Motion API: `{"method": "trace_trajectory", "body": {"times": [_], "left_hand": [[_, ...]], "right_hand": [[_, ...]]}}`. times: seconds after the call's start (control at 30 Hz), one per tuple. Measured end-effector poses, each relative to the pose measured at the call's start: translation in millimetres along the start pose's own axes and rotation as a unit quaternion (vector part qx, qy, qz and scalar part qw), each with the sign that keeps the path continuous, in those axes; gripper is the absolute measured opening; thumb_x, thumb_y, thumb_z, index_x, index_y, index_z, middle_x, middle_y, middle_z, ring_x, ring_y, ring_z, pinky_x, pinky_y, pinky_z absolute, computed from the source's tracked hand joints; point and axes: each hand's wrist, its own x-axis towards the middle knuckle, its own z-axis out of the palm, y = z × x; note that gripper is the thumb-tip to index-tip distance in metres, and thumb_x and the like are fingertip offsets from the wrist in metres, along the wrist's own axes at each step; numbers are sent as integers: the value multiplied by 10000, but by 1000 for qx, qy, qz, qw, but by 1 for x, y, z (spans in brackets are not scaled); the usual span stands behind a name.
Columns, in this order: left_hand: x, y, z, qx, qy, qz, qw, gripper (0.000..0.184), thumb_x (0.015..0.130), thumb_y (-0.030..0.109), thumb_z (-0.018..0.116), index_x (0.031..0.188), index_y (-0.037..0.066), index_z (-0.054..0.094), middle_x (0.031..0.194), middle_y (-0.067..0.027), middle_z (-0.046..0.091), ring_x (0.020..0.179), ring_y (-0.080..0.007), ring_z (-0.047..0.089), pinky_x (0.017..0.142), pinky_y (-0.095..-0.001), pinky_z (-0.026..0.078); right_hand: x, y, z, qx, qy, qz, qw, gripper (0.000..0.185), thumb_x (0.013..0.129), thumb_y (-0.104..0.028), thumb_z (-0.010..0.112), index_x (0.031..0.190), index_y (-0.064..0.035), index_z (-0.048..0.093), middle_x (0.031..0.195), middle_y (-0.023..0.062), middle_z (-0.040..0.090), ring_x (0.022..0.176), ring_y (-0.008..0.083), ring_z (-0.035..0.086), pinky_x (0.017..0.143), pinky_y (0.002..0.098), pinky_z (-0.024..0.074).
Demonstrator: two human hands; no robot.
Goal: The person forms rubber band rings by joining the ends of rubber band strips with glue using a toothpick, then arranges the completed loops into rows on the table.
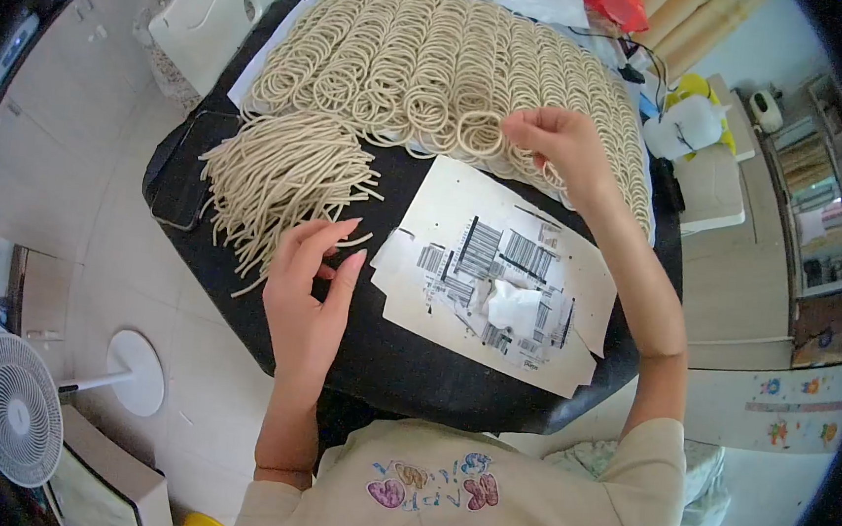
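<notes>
My right hand (pixel 561 147) is over the near edge of the ring rows, thumb and forefinger pinched at the side of a beige cord ring (pixel 479 133). Many similar beige rings (pixel 379 42) overlap in long columns across the far part of the table. On the left lies a heap of straight beige cord pieces (pixel 284 178). Beside its near end is my left hand (pixel 312 269), thumb and forefinger apart, close to the end of one cord piece. Between the hands and my body, a cardboard sheet (pixel 414 223) printed with barcodes carries a crumpled white wad (pixel 514 306).
The table has a black cover (pixel 383 369). A phone-like dark slab (pixel 183 170) lies at its left edge. A white fan (pixel 18 414) stands at lower left. At the right are a white bottle-like container (pixel 687 126) and cables.
</notes>
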Motion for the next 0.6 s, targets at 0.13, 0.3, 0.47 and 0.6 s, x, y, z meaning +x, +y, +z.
{"method": "trace_trajectory", "body": {"times": [0.13,0.3,0.47,0.6], "left_hand": [[0,-17,-3,176,-22,86,980,284,763,63,708,1043,70,663,1011,-81,590,941,-238,562,818,-330,456],[1,-17,1,168,-20,79,982,229,742,70,719,964,63,668,978,-76,586,929,-264,557,824,-361,438],[2,-17,4,158,-11,65,985,148,731,59,723,858,53,646,965,-76,585,913,-270,561,817,-363,439],[2,-16,3,170,1,68,983,128,732,47,720,829,52,636,954,-80,597,897,-268,567,800,-357,446]], "right_hand": [[32,15,1,-47,43,10,998,246,811,-229,705,924,-12,722,761,31,675,648,72,575,547,222,435],[52,25,4,-92,54,0,994,249,809,-224,714,924,-3,714,752,16,662,628,59,553,554,209,425],[51,38,6,-211,124,-151,958,247,795,-236,701,904,-15,711,718,92,674,618,154,608,582,296,468],[13,22,13,-213,150,-194,946,195,814,-224,691,893,-46,711,719,87,669,634,166,616,591,304,471]]}}
